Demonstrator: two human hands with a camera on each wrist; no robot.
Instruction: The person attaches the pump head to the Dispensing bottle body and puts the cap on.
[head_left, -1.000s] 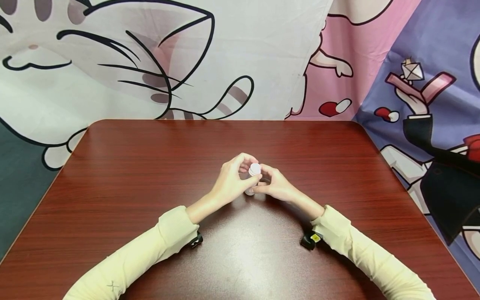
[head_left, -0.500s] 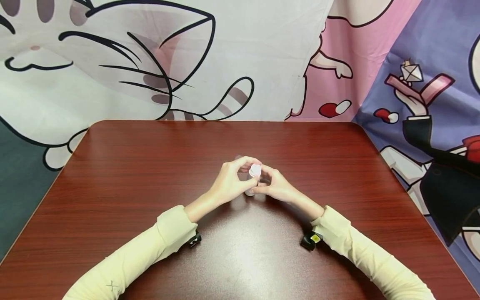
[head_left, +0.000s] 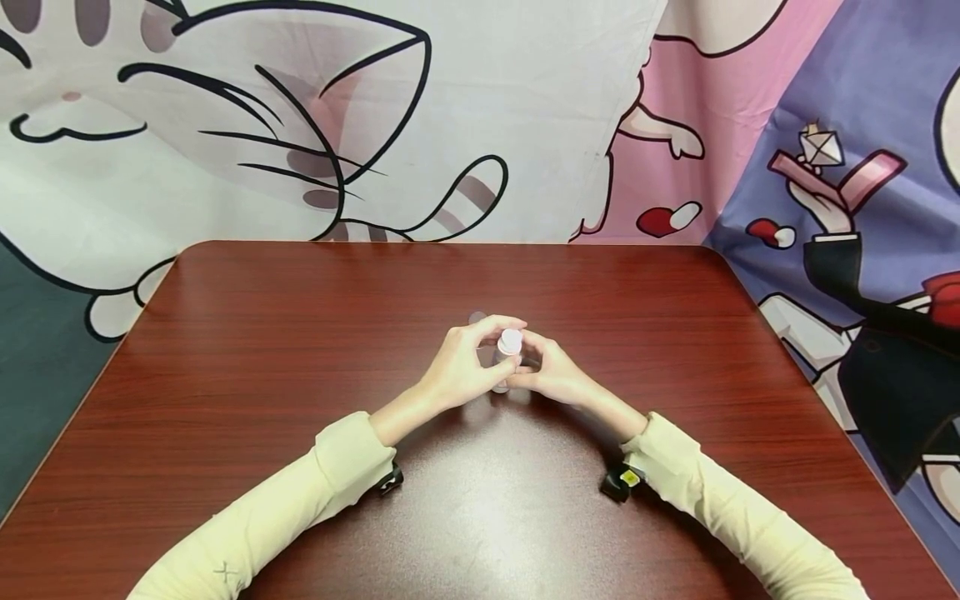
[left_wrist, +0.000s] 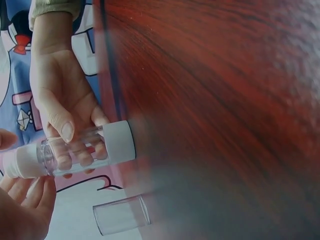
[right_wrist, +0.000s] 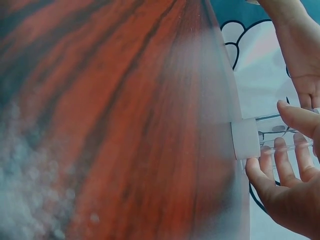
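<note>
An upright clear bottle (left_wrist: 75,152) with a white base and a white top stands on the table between my hands. My right hand (head_left: 555,372) grips its clear body, the thumb on one side and the fingers curled round the other. At the white top (head_left: 512,340), my left hand (head_left: 459,367) has thumb and fingers curled round the collar; whether every fingertip touches cannot be seen. A clear open-ended cap (left_wrist: 121,216) stands apart on the table, mostly hidden behind the left hand in the head view. The right wrist view shows the white base (right_wrist: 246,139) near the right fingertips.
Both hands are over the middle of a reddish-brown wooden table (head_left: 300,333). A cloth with cartoon prints (head_left: 555,125) hangs behind it. Dark wrist cameras, such as the right one (head_left: 618,482), sit under the sleeve cuffs.
My left fingertips have shifted slightly right and toward me around the bottle's top. The clear cap behind that hand has come into sight. The right hand keeps its hold on the body.
</note>
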